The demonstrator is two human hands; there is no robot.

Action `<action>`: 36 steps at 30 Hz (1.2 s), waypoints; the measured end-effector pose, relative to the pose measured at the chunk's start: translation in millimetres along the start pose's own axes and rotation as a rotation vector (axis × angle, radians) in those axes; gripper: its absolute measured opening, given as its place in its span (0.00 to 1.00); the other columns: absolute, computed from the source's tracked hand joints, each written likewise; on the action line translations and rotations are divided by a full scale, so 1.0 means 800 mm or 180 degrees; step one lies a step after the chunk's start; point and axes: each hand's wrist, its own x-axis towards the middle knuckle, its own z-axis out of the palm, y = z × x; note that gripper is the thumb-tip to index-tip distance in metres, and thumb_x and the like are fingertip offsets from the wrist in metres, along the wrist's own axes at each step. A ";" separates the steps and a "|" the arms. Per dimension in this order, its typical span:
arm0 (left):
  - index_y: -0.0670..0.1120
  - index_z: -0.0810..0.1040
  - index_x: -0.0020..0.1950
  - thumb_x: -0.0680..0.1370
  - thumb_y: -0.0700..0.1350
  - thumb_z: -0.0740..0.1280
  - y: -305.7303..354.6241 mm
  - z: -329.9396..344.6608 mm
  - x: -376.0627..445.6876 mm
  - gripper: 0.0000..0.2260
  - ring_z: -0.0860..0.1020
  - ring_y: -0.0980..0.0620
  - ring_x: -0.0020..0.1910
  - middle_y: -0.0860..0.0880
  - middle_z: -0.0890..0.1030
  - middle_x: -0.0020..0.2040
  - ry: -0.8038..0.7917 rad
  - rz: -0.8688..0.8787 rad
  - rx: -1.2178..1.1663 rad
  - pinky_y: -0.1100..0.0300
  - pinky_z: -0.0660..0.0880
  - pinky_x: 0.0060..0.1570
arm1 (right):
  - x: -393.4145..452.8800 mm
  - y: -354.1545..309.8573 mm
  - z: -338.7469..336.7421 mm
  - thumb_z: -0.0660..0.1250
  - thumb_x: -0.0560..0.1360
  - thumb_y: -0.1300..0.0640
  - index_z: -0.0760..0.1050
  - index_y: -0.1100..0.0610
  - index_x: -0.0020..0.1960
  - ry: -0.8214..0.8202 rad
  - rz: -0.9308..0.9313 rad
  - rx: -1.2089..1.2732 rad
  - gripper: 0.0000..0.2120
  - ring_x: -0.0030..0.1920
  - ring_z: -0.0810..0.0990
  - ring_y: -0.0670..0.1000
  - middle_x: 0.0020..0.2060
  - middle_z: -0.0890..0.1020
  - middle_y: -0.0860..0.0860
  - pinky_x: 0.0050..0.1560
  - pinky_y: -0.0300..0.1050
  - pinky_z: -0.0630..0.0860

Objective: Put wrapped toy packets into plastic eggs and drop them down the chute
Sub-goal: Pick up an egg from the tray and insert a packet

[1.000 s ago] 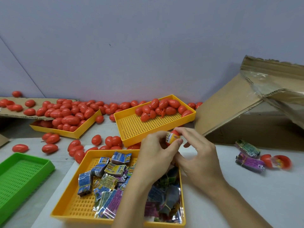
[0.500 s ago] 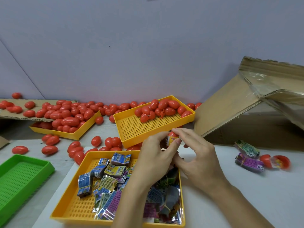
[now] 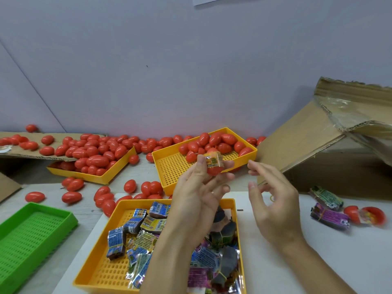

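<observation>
My left hand [image 3: 197,187] is raised over the near yellow tray [image 3: 101,270] and pinches a red egg half [image 3: 214,171] with a yellow wrapped toy packet [image 3: 214,159] sticking out of its top. My right hand [image 3: 273,198] hovers just to the right with its fingers loosely spread, holding nothing and apart from the egg. The near tray holds several wrapped packets [image 3: 140,236]. A second yellow tray [image 3: 169,172] behind it carries red eggs [image 3: 220,143].
A third yellow tray [image 3: 93,179] heaped with eggs sits at back left, with loose eggs [image 3: 72,197] scattered around. A green tray [image 3: 31,232] lies at left. A cardboard box [image 3: 326,149] stands at right, with two packets [image 3: 327,215] and an open egg [image 3: 364,215] before it.
My right hand has let go of the egg and drawn back to the right. My left hand has lifted the egg half with the packet slightly higher.
</observation>
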 end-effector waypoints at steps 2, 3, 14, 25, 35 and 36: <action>0.41 0.83 0.52 0.77 0.54 0.65 0.002 0.002 -0.001 0.17 0.82 0.50 0.40 0.42 0.84 0.48 0.0031 -0.0055 -0.0333 0.62 0.79 0.37 | 0.000 0.001 0.000 0.63 0.74 0.58 0.77 0.59 0.67 -0.0011 0.0010 0.0005 0.21 0.52 0.79 0.45 0.56 0.80 0.49 0.44 0.30 0.73; 0.39 0.81 0.54 0.78 0.52 0.64 0.004 0.003 -0.001 0.17 0.82 0.50 0.38 0.42 0.84 0.47 0.0033 -0.0097 -0.0524 0.62 0.79 0.37 | 0.000 0.001 0.000 0.62 0.74 0.58 0.77 0.59 0.67 -0.0019 0.0012 -0.0002 0.21 0.52 0.79 0.45 0.56 0.80 0.49 0.44 0.31 0.73; 0.37 0.81 0.56 0.77 0.49 0.65 0.007 0.003 -0.004 0.16 0.82 0.49 0.39 0.41 0.83 0.44 0.0136 -0.0184 -0.0935 0.61 0.80 0.37 | 0.001 0.001 0.003 0.62 0.73 0.58 0.76 0.58 0.67 -0.0026 0.0055 -0.0047 0.22 0.54 0.77 0.42 0.55 0.79 0.49 0.43 0.29 0.74; 0.53 0.80 0.49 0.61 0.54 0.79 -0.002 0.002 -0.003 0.19 0.83 0.61 0.46 0.59 0.84 0.44 0.0953 0.1052 0.1641 0.69 0.77 0.41 | 0.001 0.003 0.003 0.61 0.73 0.58 0.77 0.57 0.66 -0.0050 0.0080 -0.0052 0.22 0.54 0.76 0.41 0.55 0.79 0.46 0.43 0.28 0.73; 0.43 0.79 0.54 0.72 0.52 0.73 -0.001 0.013 -0.006 0.17 0.86 0.44 0.44 0.44 0.86 0.45 0.0710 0.0707 0.0900 0.61 0.81 0.42 | 0.000 0.003 0.004 0.61 0.73 0.58 0.77 0.56 0.66 -0.0135 0.0132 0.0010 0.22 0.54 0.76 0.41 0.55 0.78 0.46 0.43 0.29 0.73; 0.41 0.79 0.54 0.72 0.52 0.72 -0.002 0.018 -0.008 0.17 0.86 0.43 0.45 0.42 0.86 0.45 0.0696 0.0609 0.0681 0.61 0.81 0.42 | 0.000 0.003 0.003 0.61 0.73 0.58 0.77 0.57 0.66 -0.0134 0.0153 0.0028 0.22 0.54 0.77 0.41 0.55 0.79 0.46 0.43 0.29 0.74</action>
